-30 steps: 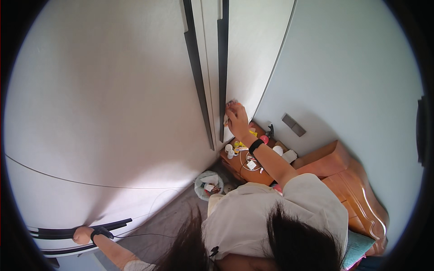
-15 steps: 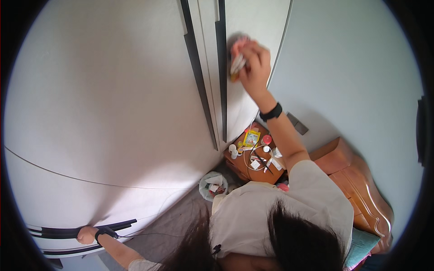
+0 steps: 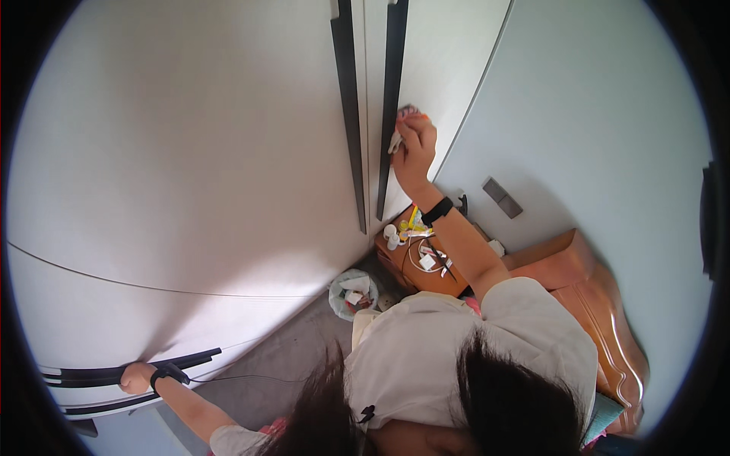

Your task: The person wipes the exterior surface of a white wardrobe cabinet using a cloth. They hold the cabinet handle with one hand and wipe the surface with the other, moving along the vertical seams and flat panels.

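Observation:
My right hand [image 3: 417, 158] is closed round a bunched cloth [image 3: 408, 112], pinkish and white, held against a white wardrobe door [image 3: 449, 68]. The cloth lies right beside a long black handle [image 3: 391, 83]. A second black handle [image 3: 348, 114] runs alongside on the neighbouring door. Far to the left, my left hand [image 3: 138, 378] is curled at a black handle strip [image 3: 84, 376] on another white door, its fingers partly hidden. Black bands circle both wrists, and a thin cable trails from the left one.
Below my right arm stands a brown bedside table [image 3: 449, 285] with small containers, a white cable and papers. A lined waste bin [image 3: 342, 304] holds rubbish beside it. An orange-brown headboard [image 3: 601, 334] is at right, under a grey wall switch [image 3: 503, 197].
My right hand has moved the cloth down the door, closer alongside the black handle. The whole view has shifted slightly; my left hand stays at its handle.

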Demonstrator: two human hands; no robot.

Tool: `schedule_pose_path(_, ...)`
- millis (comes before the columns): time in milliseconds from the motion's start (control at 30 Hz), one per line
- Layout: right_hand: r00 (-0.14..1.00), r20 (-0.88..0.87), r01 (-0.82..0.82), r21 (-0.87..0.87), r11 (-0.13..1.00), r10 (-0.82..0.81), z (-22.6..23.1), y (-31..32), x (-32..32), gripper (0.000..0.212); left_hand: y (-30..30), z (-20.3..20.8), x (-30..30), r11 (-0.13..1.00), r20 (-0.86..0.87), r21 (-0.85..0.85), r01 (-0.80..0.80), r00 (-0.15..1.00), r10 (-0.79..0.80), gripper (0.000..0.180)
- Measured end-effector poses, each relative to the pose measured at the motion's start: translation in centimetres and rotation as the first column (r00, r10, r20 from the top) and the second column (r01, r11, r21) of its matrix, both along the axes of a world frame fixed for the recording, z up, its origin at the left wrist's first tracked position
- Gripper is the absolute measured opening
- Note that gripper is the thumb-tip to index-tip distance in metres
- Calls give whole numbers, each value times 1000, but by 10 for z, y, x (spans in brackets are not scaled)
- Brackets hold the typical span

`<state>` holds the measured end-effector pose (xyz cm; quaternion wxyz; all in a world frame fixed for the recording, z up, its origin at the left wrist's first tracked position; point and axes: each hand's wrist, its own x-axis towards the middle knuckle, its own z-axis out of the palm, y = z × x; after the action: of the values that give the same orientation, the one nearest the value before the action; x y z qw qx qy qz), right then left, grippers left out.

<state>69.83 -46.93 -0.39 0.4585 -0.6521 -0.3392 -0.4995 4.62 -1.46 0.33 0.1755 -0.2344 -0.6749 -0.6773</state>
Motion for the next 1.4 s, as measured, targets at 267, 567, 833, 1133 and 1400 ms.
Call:
schedule_pose_path(267,961,-272,-25,-227,974,-39,-120,-13,-22,40,-12,12,23,998,70,-18,54,996,-53,46)
schedule_pose_path(567,827,-543,-62,-350,935,-149,-217,-9,-46,47,-3,5,5,999,52,-34,10,999,-8,42)
schedule_pose_path(833,749,-592,-95,-543,835,-299,-267,-13,-40,45,-4,4,18,994,37,-84,-68,997,71,44)
schedule_pose_path(1133,731,-663,-63,-301,952,-162,-167,-31,-18,33,-15,13,10,998,104,-64,-11,994,18,49)
schedule_pose_path(1400,978,-116,-168,42,985,172,99,-53,27,29,2,-4,-1,1000,9,1,6,1000,-6,51)
